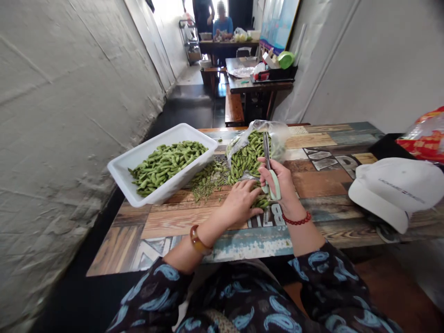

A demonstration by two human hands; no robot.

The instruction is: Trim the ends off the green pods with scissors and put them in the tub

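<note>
My right hand (284, 180) is closed around a pair of scissors (266, 150) with pale green handles, the blades pointing up and away from me. Beside it, my left hand (241, 199) lies palm down with fingers stretched over a few edamame pods (261, 202) on the table; its fingertips are partly hidden. Beyond both hands, a clear plastic bag (258, 125) lies open, with more pods (243, 159) spilling toward me. On the left stands a white plastic tub (189, 181) holding a heap of pods (166, 162). Small green trimmings (208, 185) are scattered between tub and bag.
The wood-patterned table (166, 219) has a white cap (395, 187) and a red-printed plastic package (425, 136) at the right. Walls rise on both sides. Farther back are a bench (234, 105), another table (239, 84), and people, one in a blue top (224, 27).
</note>
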